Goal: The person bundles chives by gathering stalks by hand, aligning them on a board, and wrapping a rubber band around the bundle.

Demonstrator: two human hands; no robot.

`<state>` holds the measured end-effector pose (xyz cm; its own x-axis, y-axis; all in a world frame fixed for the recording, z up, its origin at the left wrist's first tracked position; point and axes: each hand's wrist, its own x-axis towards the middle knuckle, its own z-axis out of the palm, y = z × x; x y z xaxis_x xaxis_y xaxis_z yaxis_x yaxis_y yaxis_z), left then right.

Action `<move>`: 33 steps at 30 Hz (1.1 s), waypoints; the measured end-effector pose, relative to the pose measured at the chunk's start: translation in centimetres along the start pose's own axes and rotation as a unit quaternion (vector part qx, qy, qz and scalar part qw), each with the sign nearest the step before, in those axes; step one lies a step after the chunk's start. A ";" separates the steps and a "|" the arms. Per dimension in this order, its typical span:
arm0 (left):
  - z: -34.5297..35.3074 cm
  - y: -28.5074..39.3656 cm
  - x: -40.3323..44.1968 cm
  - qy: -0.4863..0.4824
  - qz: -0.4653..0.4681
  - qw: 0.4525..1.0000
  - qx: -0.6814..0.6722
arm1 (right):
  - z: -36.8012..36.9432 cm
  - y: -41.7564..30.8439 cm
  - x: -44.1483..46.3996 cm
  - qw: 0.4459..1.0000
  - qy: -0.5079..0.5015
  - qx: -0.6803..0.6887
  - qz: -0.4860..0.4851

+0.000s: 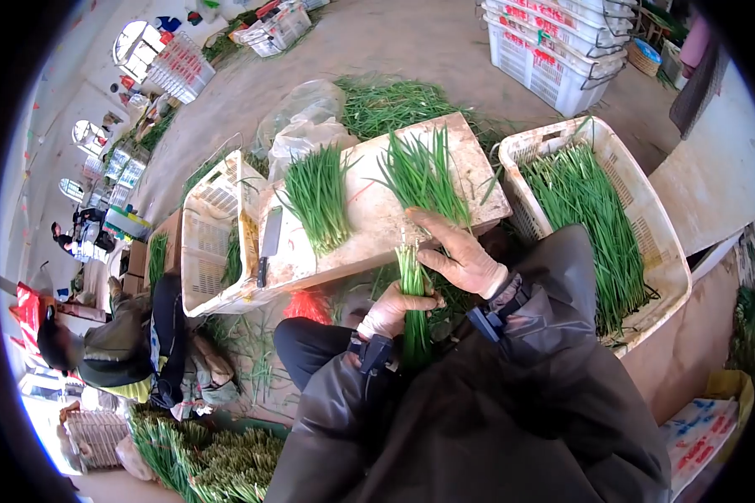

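Left hand (384,312) wraps the chive bunch (416,337) mid-length, a sound hold on stems (410,272) likely light, bendy and easily bruised, right hand (466,261) open just above that grip.

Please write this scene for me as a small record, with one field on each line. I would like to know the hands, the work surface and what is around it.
left hand: closed around a bunch of green stalks
right hand: open, beside the bunch's pale ends
work surface: pale board
on board: left bundle, right bundle, knife near the left edge
right side: white crate holding green stalks
left side: worn crate, some greens inside
background: stacked crates
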<state>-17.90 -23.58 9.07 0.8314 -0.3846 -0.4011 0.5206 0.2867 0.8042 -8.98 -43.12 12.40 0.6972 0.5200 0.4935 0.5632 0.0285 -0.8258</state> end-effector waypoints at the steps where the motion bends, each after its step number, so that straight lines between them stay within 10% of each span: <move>1: 0.2 -0.2 0.0 0.001 -0.005 1.000 -0.015 | -0.2 0.4 0.1 0.999 -0.018 -0.035 -0.016; 8: -0.7 -1.3 0.7 0.028 0.011 0.999 -0.042 | -0.2 -0.3 -0.4 0.973 0.019 0.003 0.232; 13: -1.1 -1.7 1.0 0.039 0.014 0.999 -0.021 | 1.3 0.7 -0.9 0.967 -0.002 -0.113 0.228; 28: -1.5 -1.1 0.4 0.122 0.083 0.987 -0.060 | 2.1 4.0 -1.5 0.917 0.074 0.130 0.371; 33: -2.3 -1.4 0.1 0.127 0.069 0.989 -0.025 | 2.1 5.2 -1.7 0.935 0.182 -0.147 0.265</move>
<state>-18.08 -21.97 6.92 0.9142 -0.1067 -0.3909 0.4016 0.3670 0.8391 -8.16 -42.09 6.73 0.9877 0.0673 0.1411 0.1564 -0.4152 -0.8962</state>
